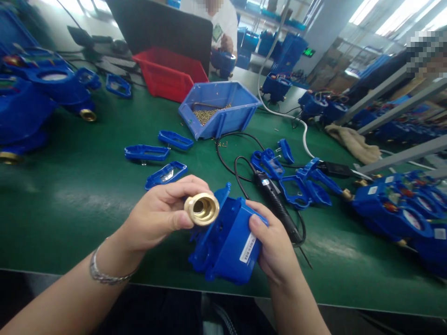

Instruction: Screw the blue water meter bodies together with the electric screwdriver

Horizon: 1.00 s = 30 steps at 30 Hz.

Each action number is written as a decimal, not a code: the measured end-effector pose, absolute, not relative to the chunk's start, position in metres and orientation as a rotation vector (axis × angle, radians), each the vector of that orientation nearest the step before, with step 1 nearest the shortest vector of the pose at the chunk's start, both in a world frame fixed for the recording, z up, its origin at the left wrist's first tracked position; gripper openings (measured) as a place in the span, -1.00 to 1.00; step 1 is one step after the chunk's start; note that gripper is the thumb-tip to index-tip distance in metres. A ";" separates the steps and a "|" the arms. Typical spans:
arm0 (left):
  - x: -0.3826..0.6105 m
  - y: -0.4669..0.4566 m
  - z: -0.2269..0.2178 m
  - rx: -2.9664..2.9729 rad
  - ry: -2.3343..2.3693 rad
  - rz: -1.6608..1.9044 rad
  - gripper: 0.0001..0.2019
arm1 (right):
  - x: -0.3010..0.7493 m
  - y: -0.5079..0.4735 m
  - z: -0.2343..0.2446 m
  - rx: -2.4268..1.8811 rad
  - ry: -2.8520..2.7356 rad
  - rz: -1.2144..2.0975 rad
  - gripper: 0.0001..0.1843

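Both my hands hold a blue water meter above the front edge of the green table. My left hand is closed round the brass pipe end, whose threaded opening faces me. On the other side, my right hand grips the blue housing, thumb on top, beside a white barcode label. The meter is tilted, and its dial face is out of sight. Just beyond my right hand lies a black electric screwdriver with its cable. Several blue cover frames lie past my left hand.
A blue bin of small brass screws stands mid-table, with a red bin behind it. Blue meters crowd the left and right sides. Loose blue parts lie right of centre. Across the table, a person handles another meter.
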<state>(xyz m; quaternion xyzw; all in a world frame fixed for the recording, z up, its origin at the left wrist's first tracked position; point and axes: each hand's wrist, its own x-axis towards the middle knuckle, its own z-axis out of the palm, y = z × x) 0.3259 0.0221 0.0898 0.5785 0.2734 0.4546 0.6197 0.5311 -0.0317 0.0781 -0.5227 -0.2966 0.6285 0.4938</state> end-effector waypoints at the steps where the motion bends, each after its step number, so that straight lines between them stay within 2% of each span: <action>1: 0.326 0.020 0.089 1.318 0.632 1.059 -0.76 | 0.531 -0.032 0.080 -1.283 -0.740 1.530 -0.58; 15: 0.341 0.008 0.086 1.281 0.596 1.023 -0.77 | 0.530 -0.028 0.087 -1.362 -0.775 1.508 -0.61; 22: 0.361 0.013 0.096 1.424 0.661 0.946 -0.76 | 0.546 -0.023 0.071 -1.345 -0.763 1.481 -0.69; 26: 0.370 0.024 0.110 1.683 0.586 0.715 -0.69 | 0.568 -0.015 0.060 -1.503 -0.995 1.444 -0.63; 30: 0.385 0.032 0.115 1.917 0.664 0.640 -0.67 | 0.582 -0.003 0.048 -1.669 -1.213 1.267 -0.52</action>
